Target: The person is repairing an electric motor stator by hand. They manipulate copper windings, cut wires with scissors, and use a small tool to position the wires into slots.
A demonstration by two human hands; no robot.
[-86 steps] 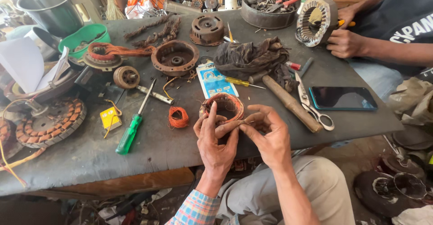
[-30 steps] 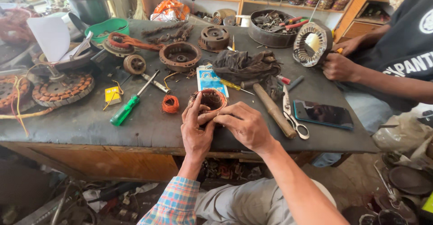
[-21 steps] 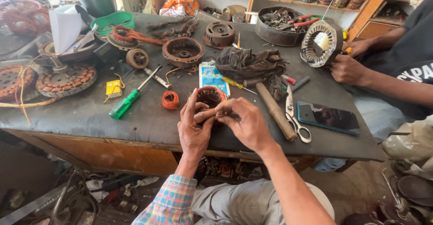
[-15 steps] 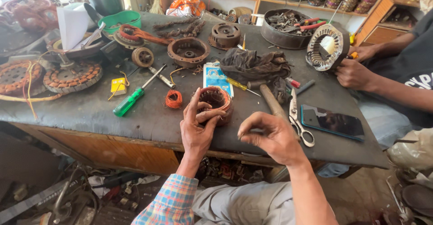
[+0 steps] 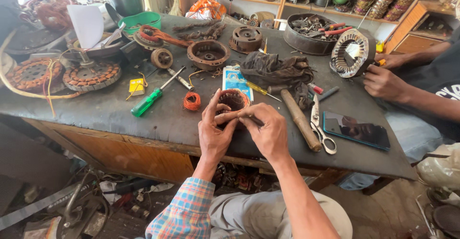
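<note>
Cluttered workbench point(image 5: 120, 114): our right hand point(image 5: 268, 133), away a moment earlier, was back pinching a thin tool into the small copper-wound stator point(image 5: 233, 100), gripped by our left hand point(image 5: 213, 133) at the near edge.

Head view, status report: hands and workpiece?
Left hand cradles copper-wound stator. Right hand presses thin tool at its rim. Hammer lies just right.

We see 1 green-handled screwdriver point(image 5: 147, 101) beside a small orange wire spool point(image 5: 191, 101), with steel scissors point(image 5: 320, 130) touching a wooden-handled hammer point(image 5: 300, 119).
</note>
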